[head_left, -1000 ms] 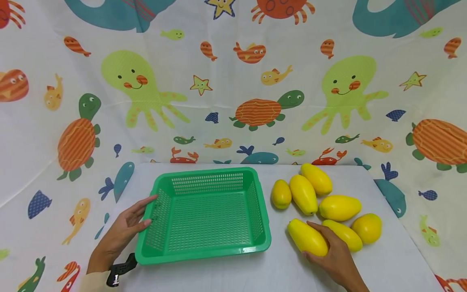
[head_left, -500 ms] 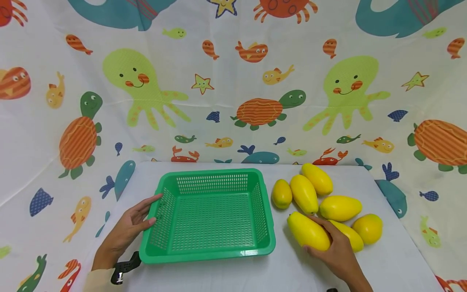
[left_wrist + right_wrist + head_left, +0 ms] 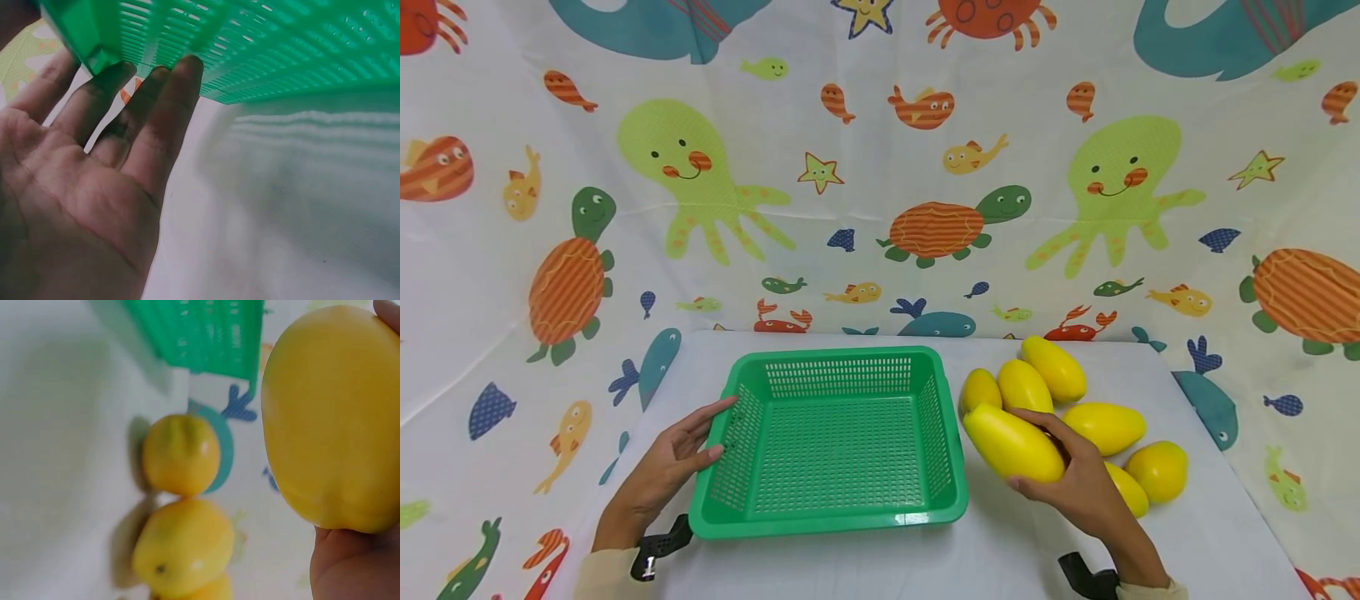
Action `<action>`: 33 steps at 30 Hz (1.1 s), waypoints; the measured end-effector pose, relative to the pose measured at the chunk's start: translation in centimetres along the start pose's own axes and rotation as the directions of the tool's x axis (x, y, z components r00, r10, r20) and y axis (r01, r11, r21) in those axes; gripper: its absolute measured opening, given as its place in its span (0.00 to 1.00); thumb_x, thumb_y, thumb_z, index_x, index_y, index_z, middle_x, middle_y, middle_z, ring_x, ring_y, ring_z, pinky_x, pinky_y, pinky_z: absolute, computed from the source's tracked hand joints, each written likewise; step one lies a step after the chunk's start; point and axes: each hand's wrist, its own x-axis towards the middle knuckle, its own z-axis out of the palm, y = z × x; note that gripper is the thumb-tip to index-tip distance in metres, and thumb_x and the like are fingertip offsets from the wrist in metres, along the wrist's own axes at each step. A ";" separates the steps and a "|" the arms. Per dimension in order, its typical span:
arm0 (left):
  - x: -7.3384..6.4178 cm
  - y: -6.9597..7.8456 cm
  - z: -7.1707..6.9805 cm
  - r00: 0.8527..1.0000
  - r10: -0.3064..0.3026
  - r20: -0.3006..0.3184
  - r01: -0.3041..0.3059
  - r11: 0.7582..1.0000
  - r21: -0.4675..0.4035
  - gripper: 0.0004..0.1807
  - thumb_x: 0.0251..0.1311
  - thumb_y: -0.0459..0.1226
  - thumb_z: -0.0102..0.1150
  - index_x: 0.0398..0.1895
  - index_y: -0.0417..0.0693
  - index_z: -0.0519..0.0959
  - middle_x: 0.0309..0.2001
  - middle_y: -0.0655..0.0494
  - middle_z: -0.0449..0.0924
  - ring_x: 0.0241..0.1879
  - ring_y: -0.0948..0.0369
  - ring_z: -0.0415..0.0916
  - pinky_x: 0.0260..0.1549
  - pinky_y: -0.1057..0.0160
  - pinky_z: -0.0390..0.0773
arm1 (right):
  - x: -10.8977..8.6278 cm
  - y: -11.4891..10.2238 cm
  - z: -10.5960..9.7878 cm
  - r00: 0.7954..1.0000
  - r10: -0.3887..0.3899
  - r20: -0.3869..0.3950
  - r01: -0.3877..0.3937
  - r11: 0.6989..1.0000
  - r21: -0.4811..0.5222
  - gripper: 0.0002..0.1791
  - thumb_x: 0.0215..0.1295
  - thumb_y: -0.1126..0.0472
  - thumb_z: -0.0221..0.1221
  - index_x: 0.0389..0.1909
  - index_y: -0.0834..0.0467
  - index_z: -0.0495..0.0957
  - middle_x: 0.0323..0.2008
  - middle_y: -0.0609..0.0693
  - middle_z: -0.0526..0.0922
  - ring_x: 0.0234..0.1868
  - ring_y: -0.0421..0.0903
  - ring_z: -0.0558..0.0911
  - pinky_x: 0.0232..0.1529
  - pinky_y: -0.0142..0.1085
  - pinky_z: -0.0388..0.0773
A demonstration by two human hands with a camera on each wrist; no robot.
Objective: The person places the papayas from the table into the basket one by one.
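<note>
Well, my right hand (image 3: 1078, 479) is clamped on a smooth, yellow, oval fruit (image 3: 1015, 446), thumb on the near side and fingers on the far side, and I hold it just right of the shallow green plastic basket with slotted walls (image 3: 827, 525). I have it by its near right end, so the far left end sticks out unsupported; I'd expect it to tip or slip if my grip loosens on that slick skin. The basket's right rim stands close: moved left while low, the fruit could knock it and shove the basket. My left hand (image 3: 662, 467) is at the left wall, its fingers spread and fairly straight against the plastic, so I judge that touch too light to resist a hard bump.

Just beyond the held fruit are a small yellow oval fruit (image 3: 980, 388) and a longer yellow one (image 3: 1024, 385), partly hidden behind it; a careless swing could set them rolling. Another long yellow fruit (image 3: 1054, 369) lies farther back. On the right are a yellow fruit lying crosswise (image 3: 1105, 427), a rounder yellow one (image 3: 1157, 472), and a nearer yellow one (image 3: 1126, 487) partly behind my hand, where my knuckles could nudge it.
</note>
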 end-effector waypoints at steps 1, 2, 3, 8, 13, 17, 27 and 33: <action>0.0 0.0 0.0 1.000 -0.002 -0.003 0.002 1.000 0.005 0.36 0.77 0.29 0.54 0.85 0.50 0.59 0.85 0.42 0.55 0.71 0.77 0.70 0.62 0.74 0.78 | 0.3 -0.3 0.1 1.000 -0.019 0.016 0.018 1.000 0.021 0.42 0.58 0.51 0.79 0.74 0.39 0.72 0.67 0.46 0.79 0.54 0.49 0.78 0.50 0.34 0.83; 0.0 0.0 0.0 1.000 -0.005 -0.004 0.005 1.000 0.006 0.36 0.77 0.30 0.54 0.85 0.50 0.59 0.85 0.42 0.55 0.71 0.77 0.71 0.62 0.74 0.78 | 0.5 -0.7 0.2 0.999 -0.036 0.030 0.035 0.998 0.044 0.42 0.59 0.52 0.79 0.74 0.39 0.72 0.67 0.46 0.78 0.55 0.49 0.78 0.50 0.34 0.83; 0.0 0.0 0.0 1.000 -0.007 -0.003 0.007 1.000 0.005 0.36 0.77 0.30 0.54 0.85 0.51 0.59 0.85 0.42 0.55 0.71 0.77 0.71 0.62 0.74 0.79 | 0.8 -1.0 0.3 0.998 -0.055 0.043 0.053 0.997 0.059 0.42 0.59 0.52 0.78 0.74 0.38 0.72 0.67 0.46 0.78 0.55 0.50 0.78 0.50 0.34 0.83; 0.0 0.1 -0.1 1.000 -0.008 -0.006 0.008 1.000 0.005 0.36 0.77 0.30 0.55 0.85 0.50 0.59 0.84 0.41 0.56 0.70 0.77 0.72 0.62 0.73 0.79 | 2.2 -2.5 1.1 0.984 -0.142 0.109 0.126 0.981 0.148 0.42 0.58 0.55 0.79 0.72 0.36 0.72 0.67 0.42 0.78 0.56 0.49 0.79 0.52 0.36 0.84; -0.1 0.2 -0.1 1.000 -0.015 -0.019 0.015 1.000 0.024 0.36 0.77 0.31 0.55 0.85 0.52 0.60 0.84 0.41 0.56 0.71 0.79 0.70 0.62 0.75 0.77 | 3.5 -4.8 2.2 0.960 -0.208 0.190 0.168 0.964 0.206 0.43 0.56 0.55 0.79 0.72 0.35 0.73 0.68 0.41 0.78 0.57 0.51 0.80 0.53 0.40 0.84; -0.1 0.1 -0.1 0.999 -0.018 -0.026 0.019 0.999 0.033 0.36 0.77 0.32 0.56 0.85 0.53 0.60 0.84 0.40 0.56 0.71 0.80 0.68 0.62 0.76 0.75 | 4.7 -6.7 3.4 0.934 -0.255 0.249 0.197 0.952 0.234 0.42 0.54 0.54 0.79 0.71 0.35 0.74 0.65 0.41 0.80 0.55 0.52 0.81 0.54 0.42 0.84; 0.0 -0.1 -0.1 0.999 -0.025 -0.020 0.025 1.000 0.016 0.37 0.76 0.32 0.56 0.85 0.55 0.60 0.84 0.40 0.55 0.71 0.79 0.69 0.62 0.75 0.76 | 7.4 -10.0 6.6 0.849 -0.383 0.363 0.265 0.904 0.335 0.41 0.55 0.54 0.78 0.71 0.39 0.75 0.65 0.40 0.81 0.56 0.49 0.82 0.54 0.46 0.84; 0.1 -0.1 0.0 0.999 -0.034 -0.025 0.034 0.999 0.011 0.37 0.76 0.32 0.57 0.85 0.56 0.60 0.84 0.42 0.59 0.70 0.79 0.70 0.62 0.74 0.76 | 8.6 -11.4 8.4 0.817 -0.391 0.424 0.235 0.897 0.375 0.40 0.55 0.55 0.78 0.71 0.37 0.76 0.65 0.40 0.81 0.56 0.49 0.82 0.54 0.47 0.85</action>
